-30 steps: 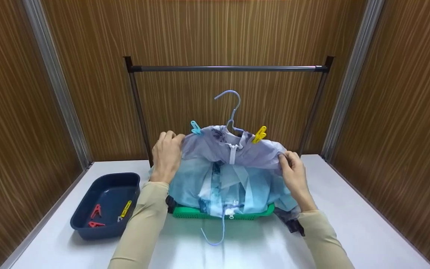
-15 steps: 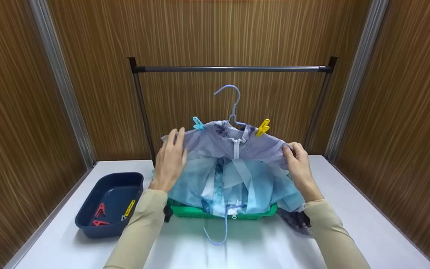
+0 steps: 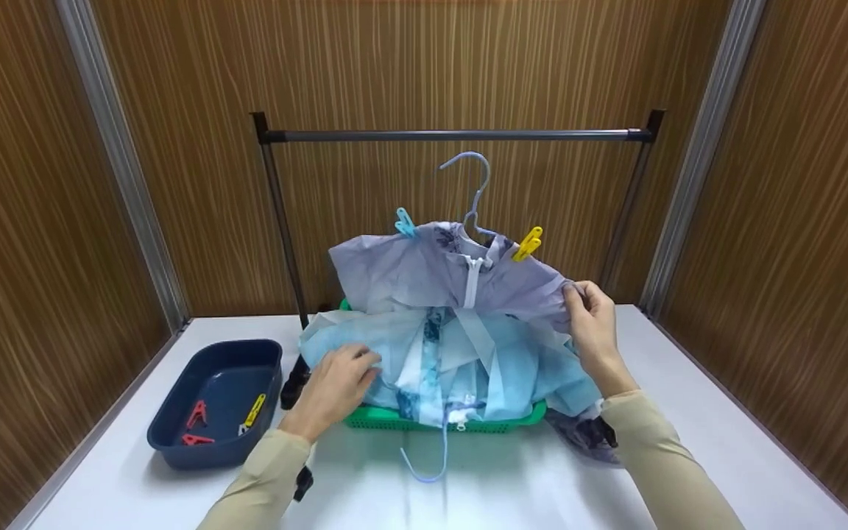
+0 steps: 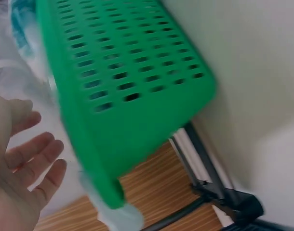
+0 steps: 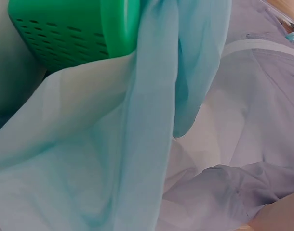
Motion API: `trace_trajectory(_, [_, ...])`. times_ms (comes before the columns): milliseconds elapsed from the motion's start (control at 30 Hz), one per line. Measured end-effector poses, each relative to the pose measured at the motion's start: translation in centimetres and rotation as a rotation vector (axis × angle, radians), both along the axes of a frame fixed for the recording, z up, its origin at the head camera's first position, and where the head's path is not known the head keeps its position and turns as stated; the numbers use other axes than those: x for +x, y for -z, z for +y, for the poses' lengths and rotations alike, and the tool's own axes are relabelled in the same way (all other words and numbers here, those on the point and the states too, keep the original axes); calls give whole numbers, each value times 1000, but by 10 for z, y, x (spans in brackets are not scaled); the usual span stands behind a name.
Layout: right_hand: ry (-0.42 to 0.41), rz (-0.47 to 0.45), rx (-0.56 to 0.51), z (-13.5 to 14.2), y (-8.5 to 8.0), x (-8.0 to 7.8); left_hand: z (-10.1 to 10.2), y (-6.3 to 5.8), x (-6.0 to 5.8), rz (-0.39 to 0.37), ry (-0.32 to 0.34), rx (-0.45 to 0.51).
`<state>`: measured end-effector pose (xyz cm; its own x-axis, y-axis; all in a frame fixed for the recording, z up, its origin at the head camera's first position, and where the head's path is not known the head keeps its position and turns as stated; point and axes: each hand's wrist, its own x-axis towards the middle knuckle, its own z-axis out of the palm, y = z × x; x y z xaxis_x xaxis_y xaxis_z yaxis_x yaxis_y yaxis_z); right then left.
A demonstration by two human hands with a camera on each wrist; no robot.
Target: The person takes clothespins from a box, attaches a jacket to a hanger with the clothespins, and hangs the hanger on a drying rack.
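Observation:
A lavender zip-front jacket (image 3: pixel 424 272) hangs on a light purple hanger (image 3: pixel 484 177). A light blue clothespin (image 3: pixel 405 223) and a yellow clothespin (image 3: pixel 528 244) sit at its shoulders. My right hand (image 3: pixel 592 324) pinches the jacket's outer edge on the right. My left hand (image 3: pixel 339 386) is in front of a pale blue garment (image 3: pixel 372 338), holding nothing. In the left wrist view its fingers (image 4: pixel 38 161) are apart and loosely bent. The pale blue garment lies over a green basket (image 3: pixel 439 423), a second hanger (image 3: pixel 442 456) sticking out in front.
A dark rack with a crossbar (image 3: pixel 453 135) stands behind the basket. On the left a navy bin (image 3: pixel 163 412) holds two red clothespins (image 3: pixel 196 414) and a yellow one (image 3: pixel 253 411). Dark patterned fabric (image 3: pixel 582 438) lies at the basket's right. Wood-grain walls (image 3: pixel 785 184) enclose the white table.
My left hand has let go of the jacket's left side and dropped down toward the basket. The jacket and its hanger have risen slightly. My right hand keeps its hold on the right edge.

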<state>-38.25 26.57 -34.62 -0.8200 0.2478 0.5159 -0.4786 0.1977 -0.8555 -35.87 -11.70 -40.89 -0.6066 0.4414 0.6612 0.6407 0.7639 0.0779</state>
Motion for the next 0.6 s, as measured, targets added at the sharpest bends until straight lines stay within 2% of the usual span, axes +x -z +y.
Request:
trace_trajectory(133, [27, -14, -14, 0, 1, 5, -8, 15, 7, 17, 10, -35])
trace_trajectory(200, [44, -25, -27, 3, 1, 5, -10, 20, 8, -3, 17, -45])
trace_trajectory(400, [118, -27, -116, 6, -1, 3, -16, 28, 9, -111, 73, 2])
trace_trajectory(600, [176, -61, -166, 13, -9, -3, -20, 33, 10, -222, 61, 43])
